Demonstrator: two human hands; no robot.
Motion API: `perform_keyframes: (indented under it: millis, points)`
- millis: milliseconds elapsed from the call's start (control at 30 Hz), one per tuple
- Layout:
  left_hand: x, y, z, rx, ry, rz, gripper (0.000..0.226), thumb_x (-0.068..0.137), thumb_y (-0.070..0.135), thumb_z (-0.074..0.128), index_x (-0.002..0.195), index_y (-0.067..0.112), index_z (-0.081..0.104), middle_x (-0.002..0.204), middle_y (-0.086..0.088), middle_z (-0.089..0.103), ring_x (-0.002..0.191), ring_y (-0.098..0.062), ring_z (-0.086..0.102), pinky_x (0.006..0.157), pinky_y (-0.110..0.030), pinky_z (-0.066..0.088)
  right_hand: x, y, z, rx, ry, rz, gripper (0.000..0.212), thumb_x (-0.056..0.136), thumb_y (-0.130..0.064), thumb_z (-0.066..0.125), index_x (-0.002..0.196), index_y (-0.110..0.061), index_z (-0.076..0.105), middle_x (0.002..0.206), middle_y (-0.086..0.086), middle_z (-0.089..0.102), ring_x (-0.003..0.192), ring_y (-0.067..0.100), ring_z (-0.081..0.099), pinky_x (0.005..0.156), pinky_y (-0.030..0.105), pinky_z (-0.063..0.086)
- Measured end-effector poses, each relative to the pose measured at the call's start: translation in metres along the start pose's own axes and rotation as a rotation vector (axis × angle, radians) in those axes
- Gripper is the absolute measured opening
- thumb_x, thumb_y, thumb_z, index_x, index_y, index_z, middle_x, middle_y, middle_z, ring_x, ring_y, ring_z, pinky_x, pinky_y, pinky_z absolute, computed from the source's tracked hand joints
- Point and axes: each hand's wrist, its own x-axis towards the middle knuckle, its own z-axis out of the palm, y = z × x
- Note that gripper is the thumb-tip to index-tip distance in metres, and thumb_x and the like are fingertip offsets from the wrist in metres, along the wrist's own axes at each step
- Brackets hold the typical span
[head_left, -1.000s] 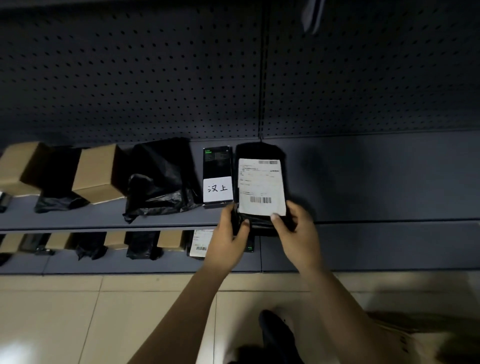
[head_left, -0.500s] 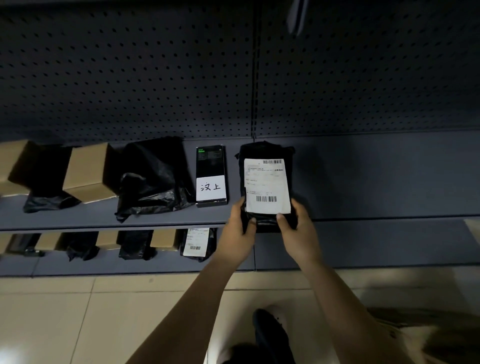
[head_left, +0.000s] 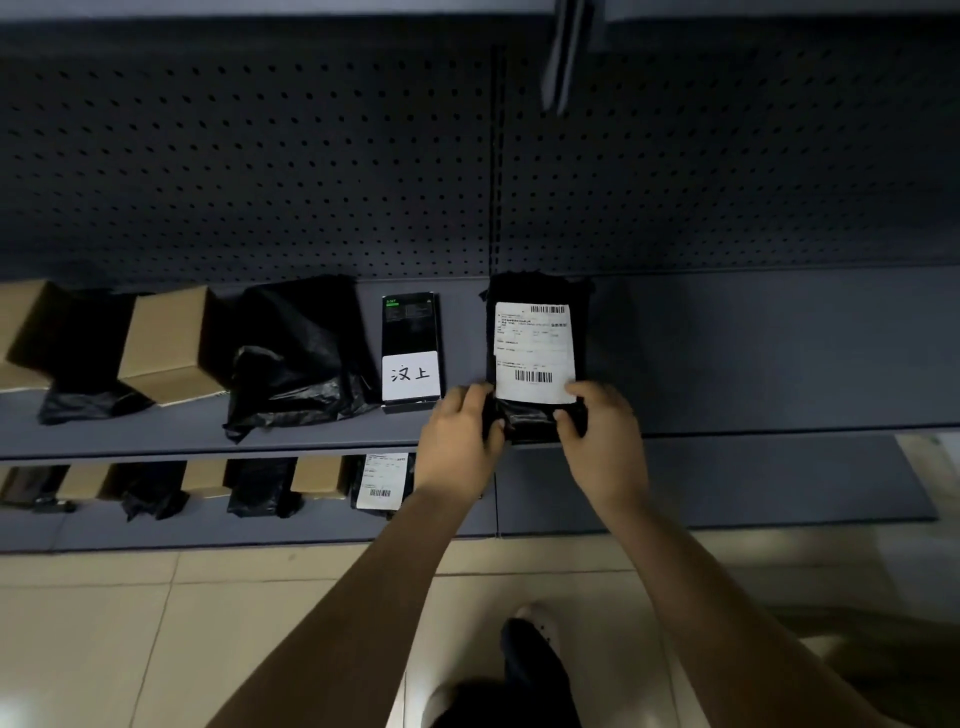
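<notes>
I hold a black poly parcel (head_left: 583, 338) at centre frame, lying flat on the upper shelf (head_left: 753, 353), its far end close to the back panel. Its plastic skin is glossy and creased, bunched into wrinkles along the near edge. A smooth white rectangular shipping label (head_left: 535, 353) with barcodes at top and bottom covers most of its face.

My left hand (head_left: 457, 441) grips the near left corner, fingers curled round the crumpled film. My right hand (head_left: 602, 441) pinches the near right corner, with one fingertip on the label's lower right corner. The fingers under the parcel are hidden, so I cannot tell how far they wrap beneath.

Just left of the parcel, apart from it, lies a slim black carton (head_left: 410, 322), hard-edged and matte, with a white sticker (head_left: 410, 375) bearing handwritten characters. Further left sits a slack, heavily rumpled black bag (head_left: 301, 353), then a plain brown cardboard box (head_left: 171, 343) with crisp corners.

Behind everything, the upper half of the frame shows a dark perforated metal panel (head_left: 260, 156) dotted with regular holes. The lower shelf (head_left: 727, 483) at left carries more black bags and small cardboard boxes, dimly lit. Pale glossy floor tiles (head_left: 104, 623) fill the bottom left.
</notes>
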Motion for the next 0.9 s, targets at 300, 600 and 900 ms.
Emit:
perform_keyframes:
  millis: [300, 600, 900]
  points:
    - [-0.036, -0.064, -0.061, 0.286, 0.145, 0.079, 0.03, 0.087, 0.021, 0.067, 0.113, 0.009, 0.06, 0.098, -0.011, 0.06, 0.091, -0.033, 0.056, 0.073, -0.041, 0.049, -0.034, -0.061, 0.022, -0.058, -0.181, -0.199, 0.02, 0.091, -0.01, 0.061, 0.11, -0.009, 0.064, 0.113, 0.008, 0.06, 0.097, 0.025, 0.061, 0.082, 0.038, 0.054]
    - [-0.01, -0.117, -0.033, 0.162, -0.001, 0.073, 0.056, 0.098, 0.021, 0.051, 0.151, 0.02, 0.032, 0.154, -0.004, 0.034, 0.138, -0.023, 0.035, 0.106, -0.029, 0.033, 0.006, -0.069, 0.12, -0.141, -0.283, -0.167, 0.047, 0.099, -0.015, 0.049, 0.144, -0.006, 0.04, 0.143, 0.013, 0.044, 0.132, 0.028, 0.042, 0.109, 0.035, 0.037]
    - [0.002, -0.136, 0.0, -0.131, -0.049, -0.066, 0.064, 0.095, 0.016, 0.055, 0.153, 0.016, 0.028, 0.14, -0.01, 0.049, 0.13, -0.026, 0.044, 0.104, -0.032, 0.04, 0.015, -0.066, 0.141, 0.076, -0.194, -0.048, 0.041, 0.098, -0.022, 0.053, 0.136, -0.006, 0.048, 0.13, 0.014, 0.056, 0.116, 0.03, 0.056, 0.094, 0.035, 0.047]
